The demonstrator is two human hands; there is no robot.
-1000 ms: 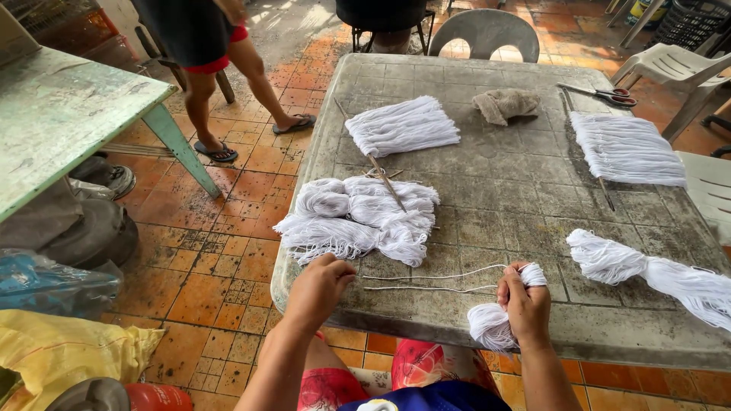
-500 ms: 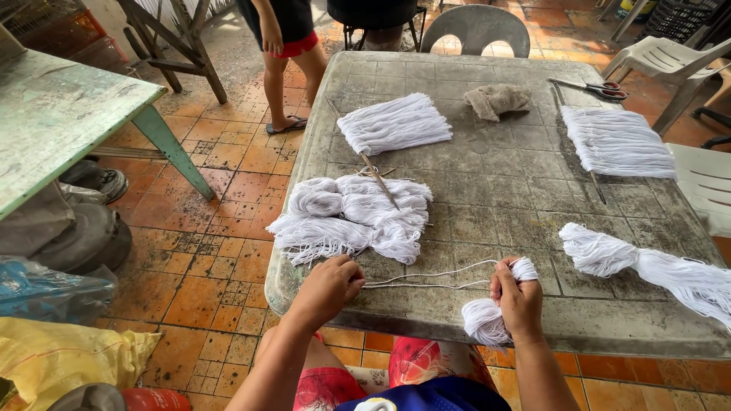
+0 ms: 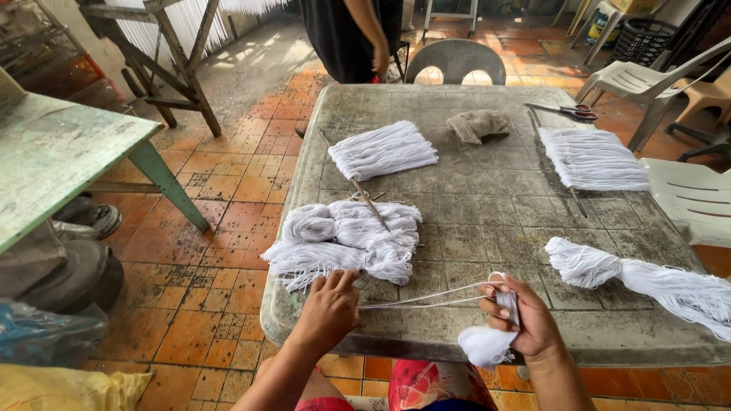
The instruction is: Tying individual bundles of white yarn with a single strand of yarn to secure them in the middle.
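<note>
Seated at the near edge of the grey table (image 3: 487, 205), winding white string around a small yarn bundle. Left hand (image 3: 329, 306), at the table's near-left edge just below the pile of finished bundles (image 3: 344, 240), closed in a pinch on the string (image 3: 426, 297). String stretched fairly taut rightward over the table's near edge. Right hand (image 3: 525, 320), at the near edge right of centre, curled shut around the small bundle (image 3: 487, 342), tuft hanging off the table. Best done, probably, by keeping steady tension from the left pinch, laying wraps close together near the bundle's neck, gripping firmly so strands cannot slip. Further right on the table: a loose tied bundle (image 3: 647, 278). Toward the far right corner: scissors (image 3: 567, 111).
</note>
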